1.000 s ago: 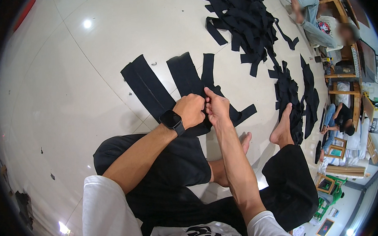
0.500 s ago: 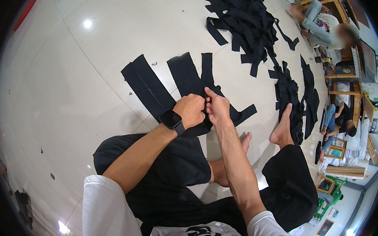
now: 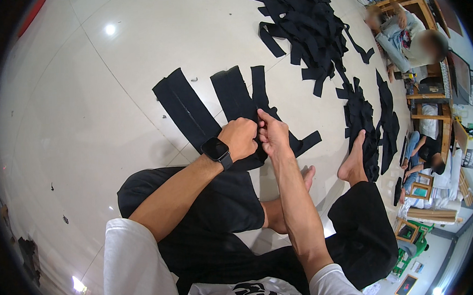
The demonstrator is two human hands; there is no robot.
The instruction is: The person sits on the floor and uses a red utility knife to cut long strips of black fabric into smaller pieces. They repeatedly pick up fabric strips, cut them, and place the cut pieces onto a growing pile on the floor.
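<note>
My left hand [image 3: 240, 139], with a dark watch [image 3: 214, 148] at its wrist, is closed, its knuckles toward me. Close beside it on the right is my right hand [image 3: 274, 134], its thumb raised and fingers curled. Both grip a black fabric strip [image 3: 256, 126] between them; the fingertips are partly hidden. Around and under the hands lie more black fabric pieces: a wide band [image 3: 184, 105] with a pale line down its middle at the left, another band [image 3: 231, 89] beyond, and a narrower strip [image 3: 259, 82] beside that one.
A large heap of black strips [image 3: 308, 31] lies far off on the pale tiled floor [image 3: 138, 62]. A smaller pile [image 3: 359, 113] is by my foot [image 3: 353, 161], near a long black piece [image 3: 387, 120]. Two people sit at the right, by wooden furniture [image 3: 429, 94].
My hands and the black fabric have hardly moved. At the far right, a seated person has shifted posture and an arm has come up.
</note>
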